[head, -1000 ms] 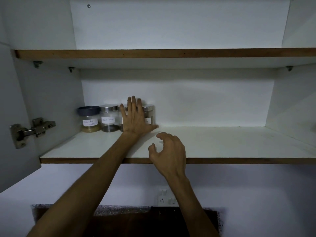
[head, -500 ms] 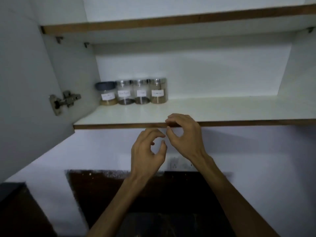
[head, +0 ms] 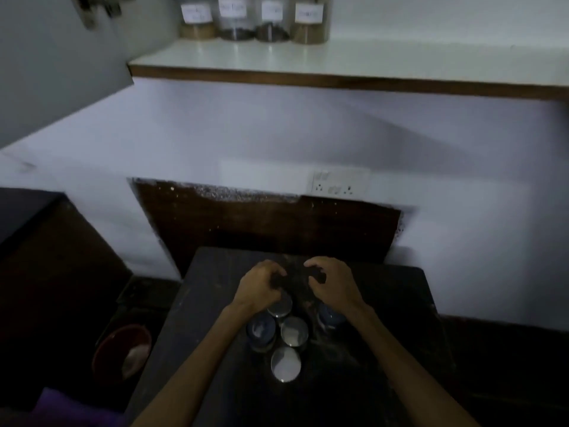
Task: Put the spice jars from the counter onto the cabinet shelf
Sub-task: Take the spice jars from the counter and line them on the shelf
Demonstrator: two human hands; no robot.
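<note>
Hands over counter (head: pixel 400 303) jars, pickup step. Left hand (head: pixel 260 288) and right hand (head: pixel 334 285) curled; grip unclear in dark. Next: lift jars to shelf (head: pixel 369 61).

**One head-worn camera, tilted down at the counter**

There is a single view, from the person's head, facing the wall and pitched downward. The dark counter (head: pixel 385 303) fills the lower middle of the frame, close below, both forearms reaching in from the bottom edge. The cabinet shelf (head: pixel 338 78) runs along the top edge, higher and farther off. Wide-angle bending shows at the frame's sides.
</note>
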